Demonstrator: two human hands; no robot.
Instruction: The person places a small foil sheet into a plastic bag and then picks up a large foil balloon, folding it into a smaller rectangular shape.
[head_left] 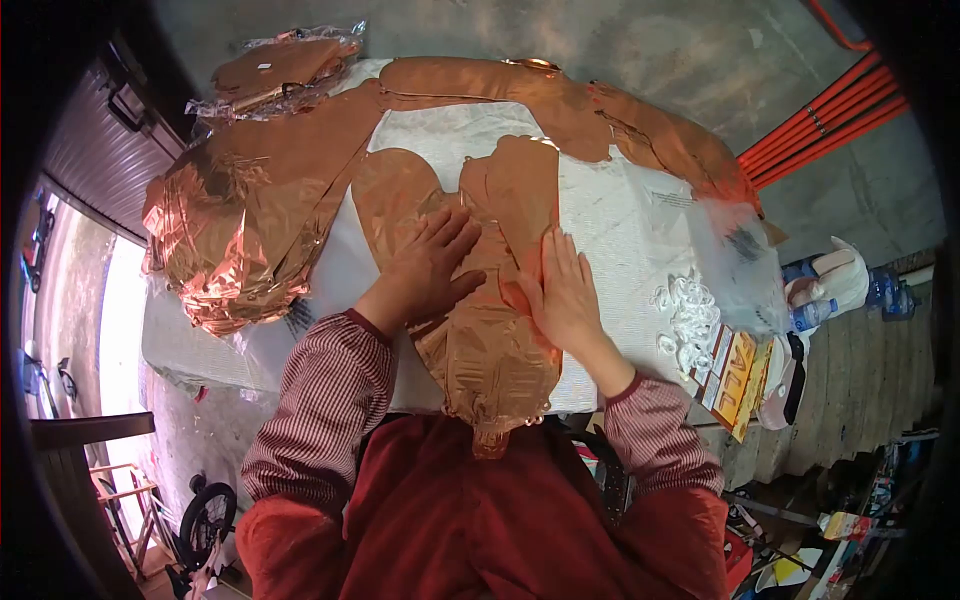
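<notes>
A flat, copper-coloured foil balloon lies on the white-covered table in front of me, its narrow tail hanging just past the near edge. My left hand rests on its left part, palm down with the fingers stretched out and the thumb apart. On its right side my right hand presses flat along the edge, fingers straight. Neither hand grips anything. Creases run across the foil between and below my hands. A larger piece of copper foil spreads over the left side of the table, crumpled at its near end.
More foil stretches along the far edge. A plastic-wrapped foil pack lies at the back left. White curled ribbon, a yellow printed card and a clear plastic bag lie at the right. Orange-red pipes stand beyond.
</notes>
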